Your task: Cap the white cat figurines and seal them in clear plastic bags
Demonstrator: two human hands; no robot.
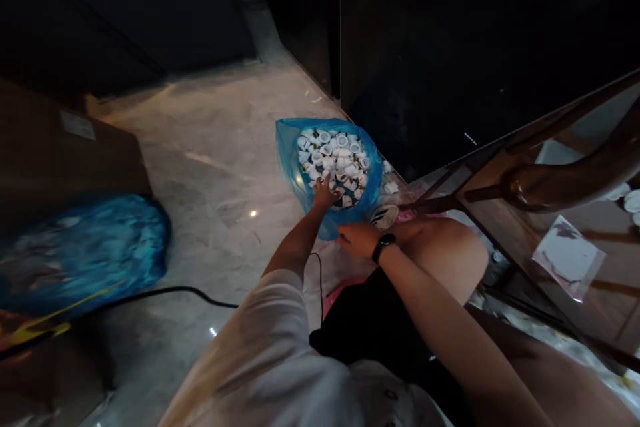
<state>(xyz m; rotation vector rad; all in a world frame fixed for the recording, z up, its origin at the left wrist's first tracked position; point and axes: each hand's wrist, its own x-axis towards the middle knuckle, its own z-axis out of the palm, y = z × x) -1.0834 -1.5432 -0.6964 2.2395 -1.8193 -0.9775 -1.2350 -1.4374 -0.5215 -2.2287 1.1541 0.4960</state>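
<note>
The left hand (325, 192) is dipping right into the pile - fingers spread over the small white plastic caps (333, 160), and I cannot tell whether it is grasping one or just touching them! The right hand (356, 240) is sitting half-curled at the lower edge of the blue plastic bag (289, 153), touching the plastic, though whether it is clenching it I cannot tell. A black wristwatch (383, 247) is circling that right wrist.

The caps are filling the bag's open mouth, and the bag is sitting on the marble floor (210, 213), right beside the person's bare knee (445, 257). A few loose white pieces (391, 187) are lying just beyond the bag, and a round white-and-black object (384, 217) is resting between bag and knee.

Further out - a black cable (175, 291) is snaking across the floor toward a second, bulging blue bag (83, 253), with a brown cardboard box (60, 147) looming behind it. Over on the right, a wooden railing (565, 180) is running diagonally, and a clear plastic packet (569, 258) is lying beyond it.
</note>
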